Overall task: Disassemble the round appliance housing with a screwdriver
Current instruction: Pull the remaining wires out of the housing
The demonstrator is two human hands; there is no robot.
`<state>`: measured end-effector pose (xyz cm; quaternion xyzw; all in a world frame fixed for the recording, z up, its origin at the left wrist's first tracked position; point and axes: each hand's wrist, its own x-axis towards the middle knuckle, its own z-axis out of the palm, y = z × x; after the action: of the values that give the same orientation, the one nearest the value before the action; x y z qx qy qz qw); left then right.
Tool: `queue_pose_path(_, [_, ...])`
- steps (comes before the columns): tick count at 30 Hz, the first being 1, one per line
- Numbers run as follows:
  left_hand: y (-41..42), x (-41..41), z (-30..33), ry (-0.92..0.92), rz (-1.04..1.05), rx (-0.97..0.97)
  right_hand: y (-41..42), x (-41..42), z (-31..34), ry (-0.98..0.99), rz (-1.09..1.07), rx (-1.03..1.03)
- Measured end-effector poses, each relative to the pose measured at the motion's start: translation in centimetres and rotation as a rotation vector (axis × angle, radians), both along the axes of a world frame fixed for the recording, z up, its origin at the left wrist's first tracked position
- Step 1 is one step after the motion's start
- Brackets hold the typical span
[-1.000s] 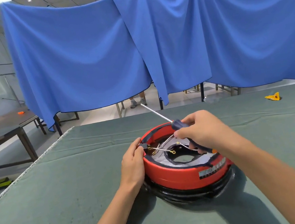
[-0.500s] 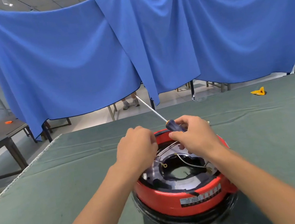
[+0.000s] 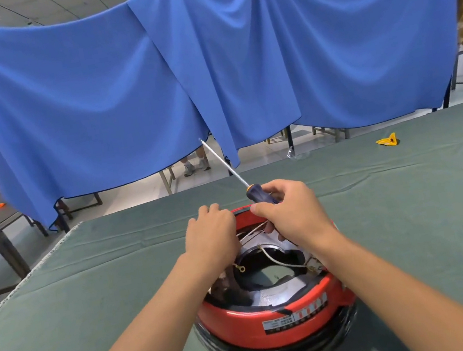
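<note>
Two bare hands work over the round red housing (image 3: 274, 318), which sits on a black base on the green-covered worktop (image 3: 90, 291), near its front edge. The right hand (image 3: 290, 214) grips the dark handle of the screwdriver (image 3: 255, 194), fingers curled round it; the long shaft points up and away to the left, its tip clear of the housing. The left hand (image 3: 211, 235) rests on the housing's far left rim with fingers curled downward; whether they pinch anything cannot be told. White wires (image 3: 271, 256) with ring terminals lie loose across the open metal interior. A small yellow object (image 3: 388, 140) lies well apart at the far right. Blue cloth (image 3: 206, 66) hangs behind.
</note>
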<state>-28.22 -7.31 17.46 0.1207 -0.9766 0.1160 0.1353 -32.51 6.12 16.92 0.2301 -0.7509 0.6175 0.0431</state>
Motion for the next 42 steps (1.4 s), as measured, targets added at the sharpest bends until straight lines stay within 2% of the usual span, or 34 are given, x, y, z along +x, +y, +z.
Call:
queue_pose_path(4, [-1.3,0.0,1.3,0.121,-0.192,0.258,0.3,0.0,0.2,-0.072,-0.014,-0.134])
queue_pose_path(7, [-2.8,-0.1,1.7,0.099,-0.203,0.500,0.5,-0.1,0.4,-0.127,-0.002,-0.196])
queue_pose_path(9, [-3.6,-0.3,1.3,0.132,-0.181,0.548,0.5,0.0,0.5,-0.145,0.005,-0.217])
queue_pose_path(12, [-3.9,-0.5,0.5,0.230,-0.155,0.381,0.5,0.0,0.6,-0.156,0.009,-0.224])
queue_pose_path(15, [-3.3,-0.8,-0.4,0.317,-0.219,0.207,0.5,0.0,0.6,-0.150,0.005,-0.222])
queue_pose_path(19, [-2.9,-0.8,-0.3,0.393,-0.221,0.303,0.4,0.1,0.7,-0.148,-0.004,-0.214])
queue_pose_path(24, [-3.3,-0.1,-0.3,0.335,-0.192,0.294,0.5,0.1,0.7,-0.151,-0.007,-0.204])
queue_pose_path(30, [-2.7,0.0,-0.1,0.074,-0.196,-0.008,0.4,0.2,0.6,-0.158,0.002,-0.175])
queue_pose_path(34, [-2.8,0.1,0.8,0.096,-0.166,-0.097,0.3,0.2,0.6,-0.159,0.005,-0.161])
queue_pose_path(39, [-3.2,0.5,1.5,0.213,-0.166,-0.022,0.4,0.1,0.6,-0.164,0.006,-0.150])
queue_pose_path(42, [-3.5,0.9,1.6,0.370,-0.191,0.111,0.4,0.2,0.5,-0.168,0.007,-0.149])
